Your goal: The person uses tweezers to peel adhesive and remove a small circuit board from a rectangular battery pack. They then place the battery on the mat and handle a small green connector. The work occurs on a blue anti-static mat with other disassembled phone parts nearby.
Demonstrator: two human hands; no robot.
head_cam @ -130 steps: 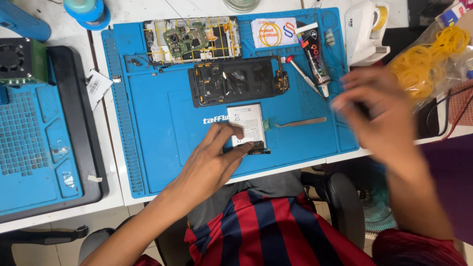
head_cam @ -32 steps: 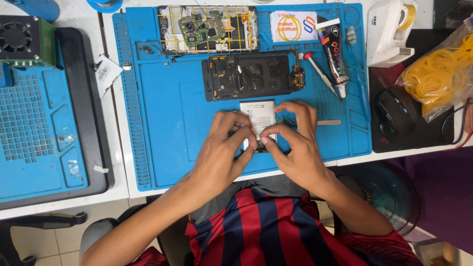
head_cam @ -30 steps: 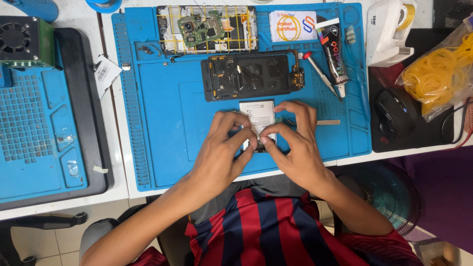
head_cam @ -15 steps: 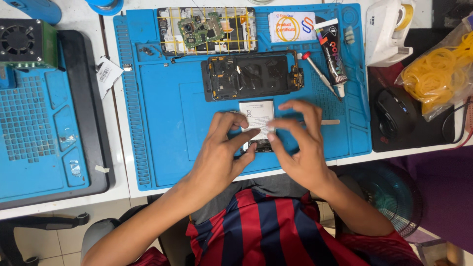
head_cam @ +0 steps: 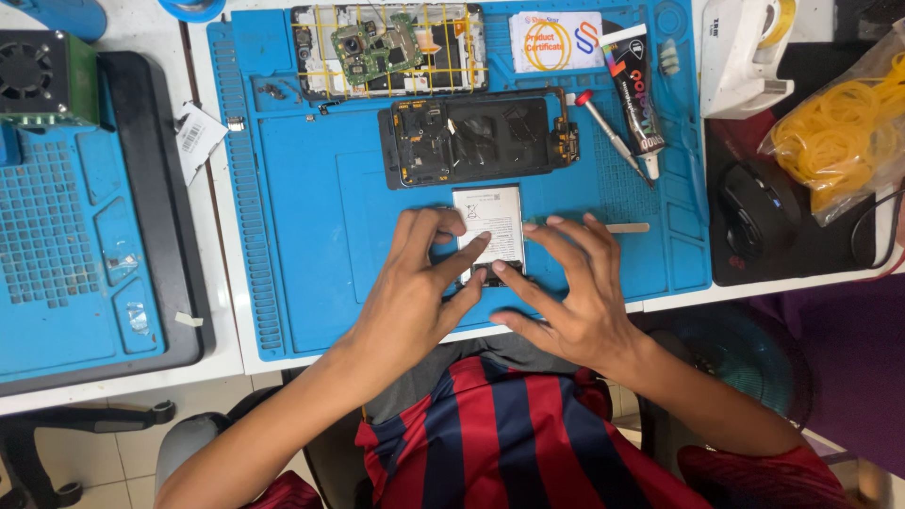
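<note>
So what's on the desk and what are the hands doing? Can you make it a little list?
left hand: fingers resting on the phone battery
right hand: fingertips at the battery's near edge
surface: blue repair mat
behind battery: black phone frame, then an opened phone with circuit board
tools: screwdriver, glue tube
far right: bag of yellow rubber bands, tape dispenser, black mouse

Bare mat [head_cam: 311, 245] leftward (phone frame [head_cam: 476, 139] ahead)
</note>
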